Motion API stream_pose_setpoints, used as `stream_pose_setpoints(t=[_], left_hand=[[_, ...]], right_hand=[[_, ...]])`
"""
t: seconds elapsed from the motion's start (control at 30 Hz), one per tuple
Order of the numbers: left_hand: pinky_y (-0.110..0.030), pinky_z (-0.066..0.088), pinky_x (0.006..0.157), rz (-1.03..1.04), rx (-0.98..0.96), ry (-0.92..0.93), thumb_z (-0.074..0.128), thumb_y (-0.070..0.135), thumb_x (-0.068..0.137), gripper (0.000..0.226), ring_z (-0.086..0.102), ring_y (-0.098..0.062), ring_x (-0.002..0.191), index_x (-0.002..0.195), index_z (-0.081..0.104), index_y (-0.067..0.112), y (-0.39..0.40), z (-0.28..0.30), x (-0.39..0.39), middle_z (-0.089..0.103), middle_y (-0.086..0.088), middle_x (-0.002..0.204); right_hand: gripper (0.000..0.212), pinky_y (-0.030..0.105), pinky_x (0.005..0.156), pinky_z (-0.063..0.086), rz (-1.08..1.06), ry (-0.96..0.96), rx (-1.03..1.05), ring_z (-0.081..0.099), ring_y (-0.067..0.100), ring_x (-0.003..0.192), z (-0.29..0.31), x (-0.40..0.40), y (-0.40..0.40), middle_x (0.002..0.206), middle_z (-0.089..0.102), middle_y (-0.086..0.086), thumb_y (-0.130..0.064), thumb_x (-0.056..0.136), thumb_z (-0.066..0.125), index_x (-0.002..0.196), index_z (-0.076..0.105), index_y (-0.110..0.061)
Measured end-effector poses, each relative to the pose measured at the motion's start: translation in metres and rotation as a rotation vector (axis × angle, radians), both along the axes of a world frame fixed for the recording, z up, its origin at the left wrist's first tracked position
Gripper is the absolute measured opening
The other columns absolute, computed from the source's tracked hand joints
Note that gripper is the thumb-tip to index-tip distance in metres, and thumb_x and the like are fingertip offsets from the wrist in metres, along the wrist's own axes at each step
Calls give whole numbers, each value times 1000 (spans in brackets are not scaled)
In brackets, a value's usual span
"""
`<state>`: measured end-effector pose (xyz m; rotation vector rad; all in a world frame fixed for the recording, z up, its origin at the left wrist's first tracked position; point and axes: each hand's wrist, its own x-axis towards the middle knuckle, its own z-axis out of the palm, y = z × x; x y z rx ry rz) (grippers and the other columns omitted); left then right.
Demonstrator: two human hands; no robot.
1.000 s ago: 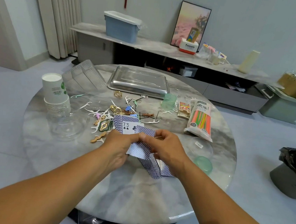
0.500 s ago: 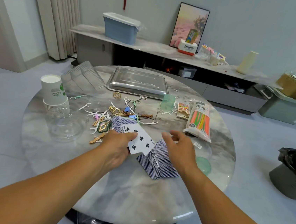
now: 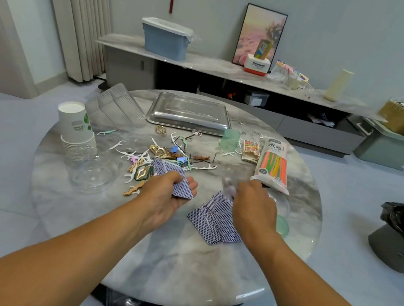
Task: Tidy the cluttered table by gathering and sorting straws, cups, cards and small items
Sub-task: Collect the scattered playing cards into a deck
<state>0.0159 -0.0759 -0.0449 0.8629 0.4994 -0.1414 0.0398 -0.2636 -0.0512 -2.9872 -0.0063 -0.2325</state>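
Cards with blue-patterned backs (image 3: 182, 187) now sit face-down in the left hand (image 3: 166, 196), which grips them; half a second ago a club card showed. The right hand (image 3: 252, 205) has reached past the loose blue-backed card pile (image 3: 213, 224) on the marble worktop (image 3: 183, 270), its grip too blurred to tell.

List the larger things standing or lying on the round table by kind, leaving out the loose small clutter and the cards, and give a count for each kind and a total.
Stack of paper cups: 1
Metal tray: 1
Packet of coloured straws: 1
Clear glass bowl: 1
Total: 4
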Motion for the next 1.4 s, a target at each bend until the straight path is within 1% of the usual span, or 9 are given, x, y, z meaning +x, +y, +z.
stream_pose_setpoints(t=[0.1,0.23,0.4,0.5,0.87,1.0,1.07,1.17,1.4], left_hand=[[-45,60,79,-8,-47,4,41,-1,101,22,68,-40,108,118,52,-9,-1,0,0,69,-31,110],[-48,63,74,-17,40,-28,48,-8,99,17,75,-36,90,113,57,-8,-6,-4,1,75,-23,97],[-55,58,91,21,151,-67,61,-19,86,34,73,-39,98,118,63,-8,-7,-8,1,74,-21,106],[-54,58,91,11,150,-75,67,-17,82,38,73,-39,97,119,63,-9,-7,-7,-1,74,-24,107],[-51,61,80,201,193,21,74,-7,83,28,75,-29,80,110,69,-1,3,-15,6,76,-15,98],[-56,60,82,210,184,33,75,-6,83,29,73,-26,75,112,70,-1,9,-14,6,75,-15,98],[-45,62,65,170,189,20,77,-7,81,33,74,-28,78,112,69,-2,8,-13,5,75,-17,103],[-52,61,79,120,182,-12,80,-6,77,38,75,-34,89,113,69,-3,2,-11,1,76,-18,103],[-46,63,76,42,8,-29,66,12,96,20,77,-30,85,112,67,0,-7,-4,-1,77,-19,99]], right_hand=[[30,42,85,40,183,102,-351,54,33,109,-14,-11,6,119,54,9,-17,96,47,121,61,-20],[37,48,90,41,186,216,-285,57,38,108,-18,-14,20,117,60,14,-31,104,31,139,45,-30],[51,29,62,51,-54,274,1086,67,11,69,11,-4,30,85,72,0,-60,99,48,98,70,-15],[28,15,41,40,44,410,1323,55,0,44,11,-5,32,59,66,-7,-30,87,80,86,61,-9],[16,19,39,37,-125,430,1255,46,7,41,0,8,11,69,62,8,-16,92,74,85,68,-4],[52,35,93,53,-189,330,585,66,20,111,-11,5,-8,123,66,8,-36,86,80,130,62,-15],[56,43,103,48,-173,196,635,61,24,119,-7,5,-6,132,64,5,-51,91,68,136,59,-18],[44,32,77,56,-61,372,1216,69,15,91,11,5,10,108,75,2,-59,88,67,113,72,-23],[15,18,44,42,-27,511,1321,58,6,53,1,0,26,82,76,3,-19,91,76,102,77,-9]])
